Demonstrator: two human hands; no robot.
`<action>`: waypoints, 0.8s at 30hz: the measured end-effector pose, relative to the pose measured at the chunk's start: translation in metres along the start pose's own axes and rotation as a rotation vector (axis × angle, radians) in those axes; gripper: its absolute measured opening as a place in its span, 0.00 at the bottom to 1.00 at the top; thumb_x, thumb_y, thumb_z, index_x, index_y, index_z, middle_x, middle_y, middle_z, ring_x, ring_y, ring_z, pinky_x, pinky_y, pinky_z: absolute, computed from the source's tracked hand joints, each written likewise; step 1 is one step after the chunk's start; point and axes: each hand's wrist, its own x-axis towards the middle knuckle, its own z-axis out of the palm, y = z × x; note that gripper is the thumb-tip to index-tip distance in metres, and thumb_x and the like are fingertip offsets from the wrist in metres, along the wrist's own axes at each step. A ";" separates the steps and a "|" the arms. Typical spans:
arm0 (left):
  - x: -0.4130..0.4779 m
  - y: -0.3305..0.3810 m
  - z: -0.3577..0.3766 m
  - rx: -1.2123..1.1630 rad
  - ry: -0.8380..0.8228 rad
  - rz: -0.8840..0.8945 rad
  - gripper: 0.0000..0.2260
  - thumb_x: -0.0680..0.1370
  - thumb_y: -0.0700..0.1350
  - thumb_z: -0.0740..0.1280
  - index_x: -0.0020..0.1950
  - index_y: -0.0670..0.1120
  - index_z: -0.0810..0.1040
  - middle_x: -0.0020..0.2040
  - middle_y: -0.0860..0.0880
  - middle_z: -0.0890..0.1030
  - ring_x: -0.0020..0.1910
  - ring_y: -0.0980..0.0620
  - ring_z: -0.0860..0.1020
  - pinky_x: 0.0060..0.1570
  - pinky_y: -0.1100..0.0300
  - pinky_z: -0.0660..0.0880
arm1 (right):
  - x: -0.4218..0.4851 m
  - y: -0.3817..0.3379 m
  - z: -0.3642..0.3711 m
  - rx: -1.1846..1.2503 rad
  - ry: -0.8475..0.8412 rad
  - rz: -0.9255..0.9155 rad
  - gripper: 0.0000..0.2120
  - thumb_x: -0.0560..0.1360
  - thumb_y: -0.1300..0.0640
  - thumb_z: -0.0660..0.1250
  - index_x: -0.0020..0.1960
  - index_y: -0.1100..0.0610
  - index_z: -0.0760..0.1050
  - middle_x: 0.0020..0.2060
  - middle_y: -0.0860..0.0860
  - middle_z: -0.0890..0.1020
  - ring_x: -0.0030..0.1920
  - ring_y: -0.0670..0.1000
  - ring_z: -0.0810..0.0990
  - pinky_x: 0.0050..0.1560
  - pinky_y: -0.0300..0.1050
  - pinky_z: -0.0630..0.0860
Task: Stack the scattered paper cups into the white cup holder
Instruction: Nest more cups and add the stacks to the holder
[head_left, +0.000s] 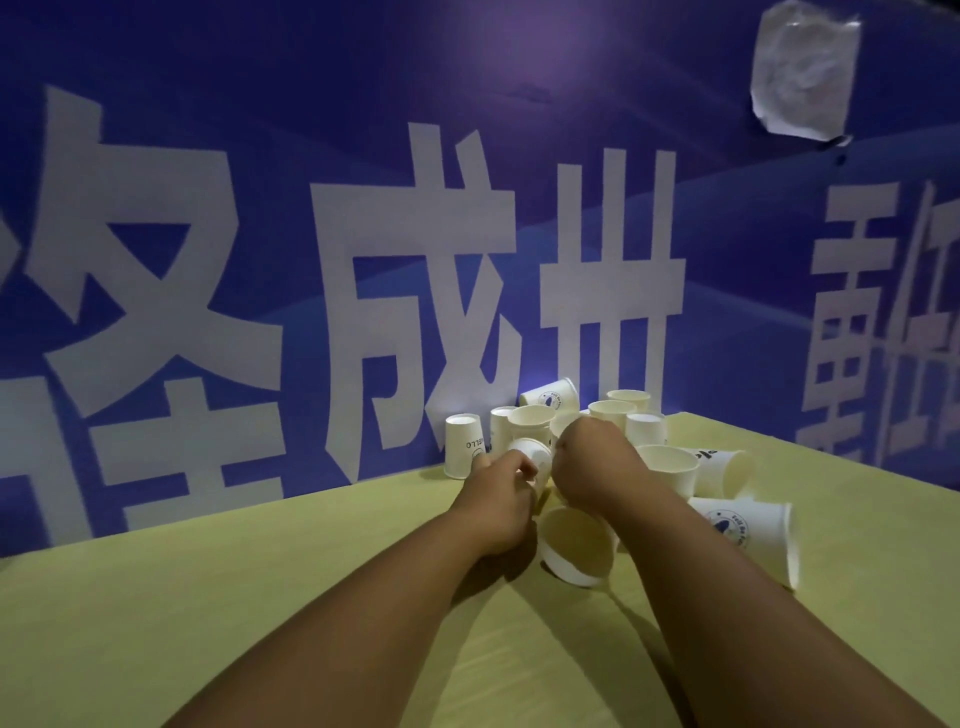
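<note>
Several white paper cups lie scattered on the yellow-green table (260, 597) by the blue wall. My left hand (498, 501) pinches a small paper cup (535, 456) by its rim. My right hand (589, 465) is close beside that cup, its back turned to me and its fingers curled out of sight. A cup rim (563, 422) shows just beyond its knuckles; whether the hand holds it is hidden. A tilted cup (574, 545) lies between my forearms. I cannot pick out a white cup holder.
An upside-down cup (464, 444) stands to the left against the wall. Upright cups (613, 411) cluster behind my hands, and one cup (667, 467) stands to the right. Two cups (748, 535) lie on their sides at right. The blue banner wall (363, 260) rises right behind the pile.
</note>
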 end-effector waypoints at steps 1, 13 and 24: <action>-0.004 -0.003 -0.003 0.005 0.032 -0.021 0.14 0.84 0.43 0.63 0.69 0.54 0.72 0.73 0.47 0.66 0.71 0.42 0.68 0.70 0.50 0.68 | -0.001 -0.002 -0.001 0.034 0.024 0.000 0.03 0.76 0.57 0.70 0.46 0.57 0.80 0.36 0.49 0.79 0.37 0.48 0.78 0.43 0.41 0.79; -0.006 -0.038 -0.034 0.059 0.156 -0.146 0.30 0.79 0.55 0.69 0.77 0.59 0.59 0.72 0.48 0.68 0.66 0.44 0.71 0.66 0.46 0.75 | -0.011 -0.031 0.014 0.015 -0.222 -0.131 0.08 0.79 0.58 0.62 0.47 0.57 0.79 0.41 0.53 0.82 0.42 0.53 0.80 0.45 0.47 0.80; 0.021 -0.050 -0.032 0.022 0.247 -0.255 0.33 0.72 0.57 0.75 0.72 0.53 0.63 0.67 0.49 0.71 0.62 0.46 0.74 0.62 0.50 0.77 | -0.012 -0.029 0.011 0.022 -0.094 -0.178 0.11 0.77 0.54 0.66 0.55 0.51 0.84 0.46 0.49 0.86 0.41 0.49 0.82 0.46 0.43 0.81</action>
